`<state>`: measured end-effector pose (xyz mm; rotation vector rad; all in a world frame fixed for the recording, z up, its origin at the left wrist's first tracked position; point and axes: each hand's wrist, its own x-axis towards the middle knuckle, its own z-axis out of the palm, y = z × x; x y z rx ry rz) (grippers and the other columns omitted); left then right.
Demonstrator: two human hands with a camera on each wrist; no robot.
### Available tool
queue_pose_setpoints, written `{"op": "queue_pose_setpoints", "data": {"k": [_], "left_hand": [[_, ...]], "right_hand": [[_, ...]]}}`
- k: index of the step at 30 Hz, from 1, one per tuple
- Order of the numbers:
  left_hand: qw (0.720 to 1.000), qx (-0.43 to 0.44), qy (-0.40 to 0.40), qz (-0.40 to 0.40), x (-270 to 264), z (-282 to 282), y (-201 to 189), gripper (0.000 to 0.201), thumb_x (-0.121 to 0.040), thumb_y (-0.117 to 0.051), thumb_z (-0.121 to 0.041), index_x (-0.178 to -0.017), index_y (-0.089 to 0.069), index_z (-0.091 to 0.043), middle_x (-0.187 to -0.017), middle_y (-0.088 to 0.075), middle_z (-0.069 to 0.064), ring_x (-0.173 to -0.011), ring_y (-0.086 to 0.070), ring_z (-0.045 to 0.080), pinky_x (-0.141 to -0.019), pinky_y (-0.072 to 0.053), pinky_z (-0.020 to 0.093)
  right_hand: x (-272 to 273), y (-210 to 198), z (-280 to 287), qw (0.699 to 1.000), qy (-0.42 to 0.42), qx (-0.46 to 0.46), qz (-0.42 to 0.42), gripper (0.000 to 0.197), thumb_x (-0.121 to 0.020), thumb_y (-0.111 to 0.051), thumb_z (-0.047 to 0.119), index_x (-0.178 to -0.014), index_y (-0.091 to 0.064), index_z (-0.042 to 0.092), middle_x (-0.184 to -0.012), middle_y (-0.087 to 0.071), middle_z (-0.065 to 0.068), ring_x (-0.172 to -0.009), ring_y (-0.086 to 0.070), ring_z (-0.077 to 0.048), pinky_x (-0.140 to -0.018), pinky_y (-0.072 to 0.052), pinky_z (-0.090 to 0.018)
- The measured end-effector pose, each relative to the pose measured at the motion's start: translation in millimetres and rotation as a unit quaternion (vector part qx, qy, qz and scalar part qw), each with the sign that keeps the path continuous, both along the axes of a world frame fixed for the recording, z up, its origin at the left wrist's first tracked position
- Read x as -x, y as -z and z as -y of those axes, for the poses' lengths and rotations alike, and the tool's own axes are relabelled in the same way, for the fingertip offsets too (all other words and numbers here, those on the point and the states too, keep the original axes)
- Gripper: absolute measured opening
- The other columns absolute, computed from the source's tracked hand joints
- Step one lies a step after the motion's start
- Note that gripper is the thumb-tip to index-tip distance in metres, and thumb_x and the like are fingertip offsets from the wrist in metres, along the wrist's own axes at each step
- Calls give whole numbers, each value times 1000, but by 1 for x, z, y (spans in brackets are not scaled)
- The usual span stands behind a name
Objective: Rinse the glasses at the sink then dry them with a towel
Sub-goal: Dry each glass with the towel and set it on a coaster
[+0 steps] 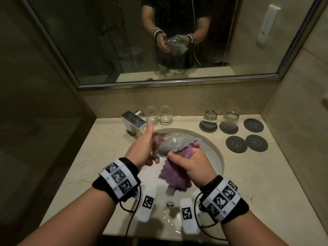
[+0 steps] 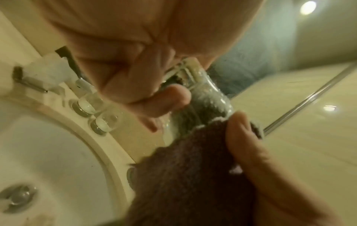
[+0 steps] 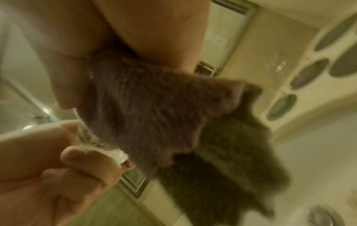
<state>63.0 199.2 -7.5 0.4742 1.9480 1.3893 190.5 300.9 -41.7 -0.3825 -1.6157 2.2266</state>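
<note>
Over the white sink (image 1: 214, 153) my left hand (image 1: 142, 150) grips a clear glass (image 1: 163, 141) lying on its side, thumb stretched along its top. My right hand (image 1: 190, 162) holds a purple and grey towel (image 1: 175, 167), part of it stuffed into the glass's mouth. In the left wrist view my left fingers (image 2: 154, 99) curl round the wet glass (image 2: 204, 94) and the towel (image 2: 189, 175) enters it, pinched by my right thumb. In the right wrist view the towel (image 3: 154, 110) covers most of the glass (image 3: 108, 149).
Two upright glasses (image 1: 158, 115) stand behind the sink beside the chrome tap (image 1: 133, 123). Two upside-down glasses (image 1: 220, 119) rest on dark round coasters at the right, with three bare coasters (image 1: 248, 135) near them. A mirror (image 1: 159, 41) faces me. The drain plug (image 1: 170, 203) sits in the basin.
</note>
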Motion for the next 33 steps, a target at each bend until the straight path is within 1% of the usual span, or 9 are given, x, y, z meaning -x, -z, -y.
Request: {"op": "queue_pose_setpoints", "data": {"k": [3,7,10,13,17,19,23,29,33], "left_hand": [[999,22,25,-39,0,0,1,52,-98,-33,-60,-99,-64,-18,-68,-60,7,-42,-47,17,-39,-31,20],[960,-4,71,-270,2,7,5,35,-95,-37,-55,-94,-54,-24,-73,-65,5,-49,-58,20,-45,-47,33],[995,-3,48,-85,2,4,2,56,-91,-28,-69,-103,-62,-26,-70,-66,3,-46,-53,17,-40,-35,22],[999,11,-10,51,-2,-2,0,61,-95,-27,-67,-92,-65,-20,-64,-62,4,-43,-47,16,-38,-29,18],[956,-9,39,-292,-3,2,7,33,-100,-35,-48,-97,-55,-21,-79,-63,-4,-59,-58,14,-49,-47,28],[938,-4,66,-341,-2,5,6,41,-96,-32,-59,-100,-54,-25,-80,-62,-10,-64,-58,4,-56,-47,25],[1000,-14,4,21,-10,-5,-4,67,-92,-22,-70,-92,-65,-19,-60,-59,1,-41,-45,13,-39,-29,18],[936,-20,73,-343,-12,1,-2,25,-101,-35,-42,-99,-51,-23,-75,-59,-5,-61,-57,11,-52,-49,31],[999,-16,25,-43,-15,-5,-9,56,-98,-25,-61,-97,-63,-20,-66,-62,0,-45,-50,13,-38,-32,20]], "right_hand": [[-2,-2,-1,997,-40,-60,18,17,-87,-67,9,-70,-69,13,-56,-60,-14,-45,-58,-28,-40,-48,-34],[3,-3,-5,985,-74,148,-50,31,-83,-61,4,-111,-61,-9,-100,-69,-22,-88,-67,-29,-76,-55,-36],[3,-1,-8,997,-47,62,-24,29,-81,-65,10,-105,-64,-6,-95,-68,-26,-81,-67,-31,-72,-55,-41],[0,-6,-8,994,-73,-67,37,8,-84,-68,18,-81,-67,10,-60,-58,-20,-47,-57,-31,-42,-48,-44],[4,-9,-8,988,-59,134,-45,22,-85,-60,2,-105,-66,-1,-92,-72,-14,-82,-69,-22,-73,-55,-32],[4,-7,-10,976,-57,204,-56,31,-82,-60,4,-111,-62,-6,-98,-70,-19,-86,-68,-25,-79,-56,-34],[-1,-6,-9,1000,-12,-12,21,27,-79,-68,15,-97,-66,-6,-92,-63,-37,-80,-63,-47,-77,-53,-58],[-1,-8,-8,969,-51,227,-80,29,-83,-59,2,-111,-65,-1,-112,-65,-23,-102,-63,-32,-93,-51,-42],[-2,-5,-9,999,-3,36,-34,23,-77,-71,17,-98,-71,8,-97,-69,-21,-87,-65,-34,-81,-54,-47]]}}
